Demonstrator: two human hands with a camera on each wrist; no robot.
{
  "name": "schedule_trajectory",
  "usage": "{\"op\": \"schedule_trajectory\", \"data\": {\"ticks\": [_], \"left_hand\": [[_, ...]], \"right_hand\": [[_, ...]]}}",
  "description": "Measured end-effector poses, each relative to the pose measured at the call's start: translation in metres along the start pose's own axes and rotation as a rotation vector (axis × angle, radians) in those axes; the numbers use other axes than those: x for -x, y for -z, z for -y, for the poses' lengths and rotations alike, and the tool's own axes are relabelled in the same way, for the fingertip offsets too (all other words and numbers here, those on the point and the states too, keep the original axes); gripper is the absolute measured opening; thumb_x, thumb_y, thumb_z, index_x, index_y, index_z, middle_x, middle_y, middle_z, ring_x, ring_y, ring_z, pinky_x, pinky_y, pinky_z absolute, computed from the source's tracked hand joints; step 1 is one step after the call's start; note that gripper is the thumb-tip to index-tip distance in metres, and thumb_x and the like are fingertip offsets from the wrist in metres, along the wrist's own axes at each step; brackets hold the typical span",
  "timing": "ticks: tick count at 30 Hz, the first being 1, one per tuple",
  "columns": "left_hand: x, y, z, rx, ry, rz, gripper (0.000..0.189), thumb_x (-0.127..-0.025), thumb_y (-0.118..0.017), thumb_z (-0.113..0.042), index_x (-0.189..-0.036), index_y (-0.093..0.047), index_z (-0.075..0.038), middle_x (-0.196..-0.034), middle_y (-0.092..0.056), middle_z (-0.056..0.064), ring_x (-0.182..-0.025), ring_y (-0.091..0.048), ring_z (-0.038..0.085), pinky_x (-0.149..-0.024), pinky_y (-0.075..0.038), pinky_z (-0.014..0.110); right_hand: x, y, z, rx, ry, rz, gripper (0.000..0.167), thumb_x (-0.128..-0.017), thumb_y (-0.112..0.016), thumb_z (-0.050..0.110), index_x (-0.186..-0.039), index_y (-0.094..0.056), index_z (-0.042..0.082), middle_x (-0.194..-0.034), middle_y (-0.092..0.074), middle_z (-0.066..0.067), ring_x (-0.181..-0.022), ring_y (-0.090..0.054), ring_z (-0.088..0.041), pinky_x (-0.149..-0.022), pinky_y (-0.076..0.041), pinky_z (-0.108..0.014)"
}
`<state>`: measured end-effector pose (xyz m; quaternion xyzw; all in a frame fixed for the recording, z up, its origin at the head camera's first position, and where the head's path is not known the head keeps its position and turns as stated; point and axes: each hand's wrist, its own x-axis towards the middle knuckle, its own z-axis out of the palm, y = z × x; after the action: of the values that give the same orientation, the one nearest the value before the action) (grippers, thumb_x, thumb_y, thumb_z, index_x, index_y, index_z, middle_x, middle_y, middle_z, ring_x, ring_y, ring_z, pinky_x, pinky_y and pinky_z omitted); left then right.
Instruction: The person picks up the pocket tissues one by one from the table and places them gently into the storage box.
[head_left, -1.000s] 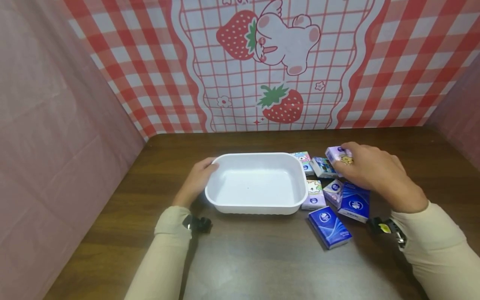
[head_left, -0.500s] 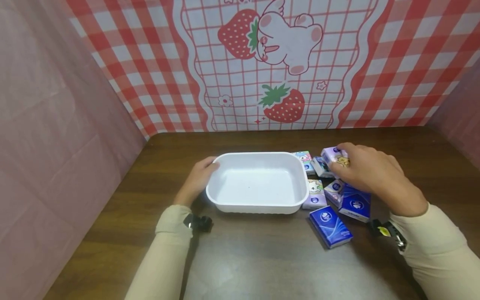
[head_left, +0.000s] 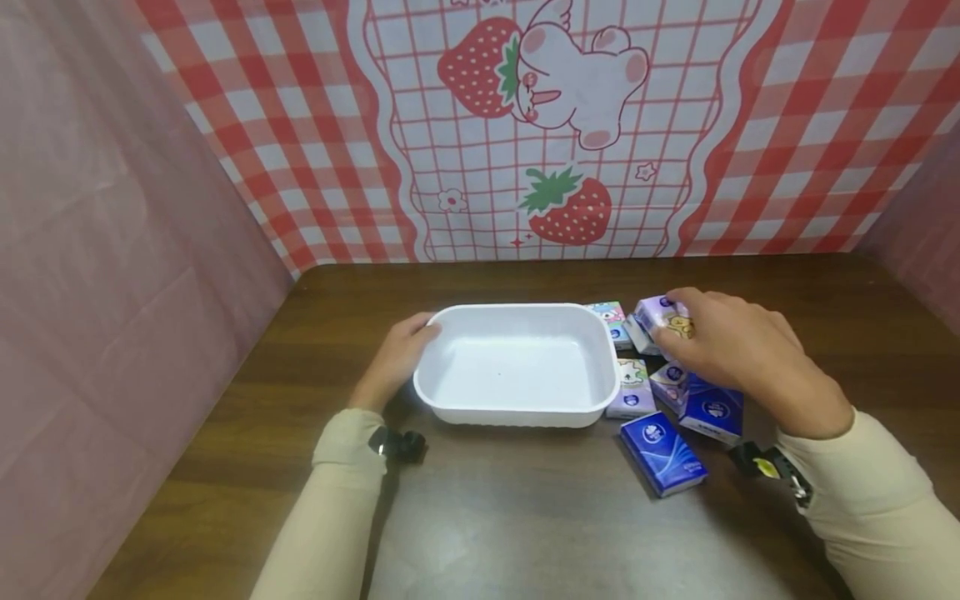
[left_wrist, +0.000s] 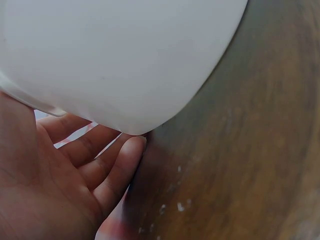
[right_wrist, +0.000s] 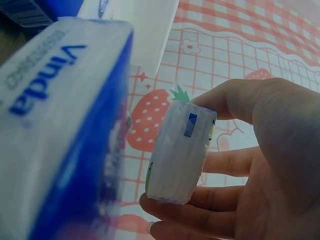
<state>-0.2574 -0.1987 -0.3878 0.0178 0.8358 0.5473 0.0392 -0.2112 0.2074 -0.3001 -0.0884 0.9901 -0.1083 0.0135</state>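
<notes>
My left hand (head_left: pixel 393 358) grips the left end of a white plastic basin (head_left: pixel 517 417), thumb over the rim and fingers beneath it outside. In the left wrist view those fingers (left_wrist: pixel 112 170) lie against the basin's wall (left_wrist: pixel 115 65). My right hand (head_left: pixel 738 342) pinches a small purple tissue pack (head_left: pixel 660 312) with a yellow cartoon figure. The right wrist view shows this pack's white end (right_wrist: pixel 180 150) between thumb and fingers. It overlaps another small pack (head_left: pixel 639 335) beneath it in the head view.
Right of the basin lie a pastel pack (head_left: pixel 611 321), a purple cartoon pack (head_left: pixel 632 392), a tilted purple pack (head_left: pixel 671 382) and two blue tissue packs, one in front (head_left: pixel 662 454) and one behind (head_left: pixel 712 408). A red-checked strawberry cloth (head_left: pixel 487 167) hangs behind the wooden table (head_left: pixel 480 508).
My right hand has moved a little left with the purple tissue pack, covering more of the pack underneath. The left hand stays on the basin.
</notes>
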Motion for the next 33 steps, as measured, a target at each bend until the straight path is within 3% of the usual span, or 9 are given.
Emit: {"op": "schedule_trajectory", "data": {"ticks": [5,16,33], "left_hand": [[-0.001,0.000,0.000,0.002,-0.023,-0.005,0.039,-0.104,-0.050,-0.029,-0.136,-0.060,-0.008,-0.121,-0.066,0.013,-0.099,-0.065,0.028,-0.081,-0.057,0.037],[-0.001,0.000,0.000,-0.001,0.008,0.002,0.040,-0.104,-0.050,-0.032,-0.137,-0.059,-0.011,-0.122,-0.065,0.011,-0.101,-0.065,0.027,-0.082,-0.057,0.038],[-0.002,0.000,0.002,0.002,0.007,0.000,0.040,-0.104,-0.050,-0.033,-0.137,-0.059,-0.012,-0.122,-0.065,0.009,-0.102,-0.065,0.026,-0.083,-0.057,0.038]], "right_hand": [[0.002,0.003,0.002,0.009,0.003,-0.017,0.080,-0.091,-0.061,0.057,-0.148,-0.041,0.005,-0.137,-0.051,-0.032,-0.117,-0.052,-0.054,-0.081,-0.045,-0.071],[0.005,0.003,0.015,-0.047,0.052,0.002,0.077,-0.091,-0.061,0.059,-0.148,-0.044,0.010,-0.137,-0.054,-0.027,-0.116,-0.054,-0.049,-0.081,-0.048,-0.068],[0.006,0.002,0.028,-0.048,0.076,0.005,0.075,-0.091,-0.061,0.059,-0.148,-0.046,0.011,-0.138,-0.054,-0.025,-0.120,-0.053,-0.049,-0.083,-0.046,-0.070]]}}
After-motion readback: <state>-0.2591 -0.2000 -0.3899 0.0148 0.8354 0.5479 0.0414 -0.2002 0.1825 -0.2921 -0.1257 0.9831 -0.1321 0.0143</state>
